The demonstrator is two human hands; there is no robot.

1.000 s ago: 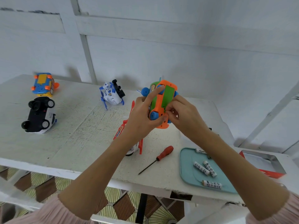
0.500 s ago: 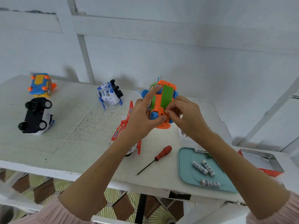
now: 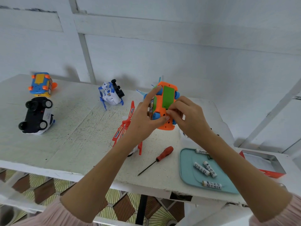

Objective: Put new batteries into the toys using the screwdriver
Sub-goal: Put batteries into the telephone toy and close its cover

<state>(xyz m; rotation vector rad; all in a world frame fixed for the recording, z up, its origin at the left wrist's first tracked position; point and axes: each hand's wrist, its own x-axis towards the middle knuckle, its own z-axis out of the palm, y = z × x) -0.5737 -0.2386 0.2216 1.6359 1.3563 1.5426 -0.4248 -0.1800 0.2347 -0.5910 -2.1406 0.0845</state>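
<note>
An orange toy car (image 3: 164, 101) with blue wheels and a green battery cover is held upside down above the table. My left hand (image 3: 143, 118) grips its left side, index finger on the top wheel. My right hand (image 3: 187, 116) pinches at the lower edge of the green cover with thumb and fingertips. A red-handled screwdriver (image 3: 156, 159) lies on the table below. Several white batteries (image 3: 205, 168) lie in a teal tray (image 3: 187, 173) at the right.
A red and white toy plane (image 3: 125, 129) lies under my left wrist. A blue-white toy (image 3: 110, 95), a black-white car (image 3: 37, 116) and a blue-yellow car (image 3: 41, 84) rest upside down to the left. A red-edged metal tin (image 3: 263, 163) sits far right.
Both hands and the orange car have barely shifted; my right fingertips keep working at the lower edge of the green cover. The view drifted slightly.
</note>
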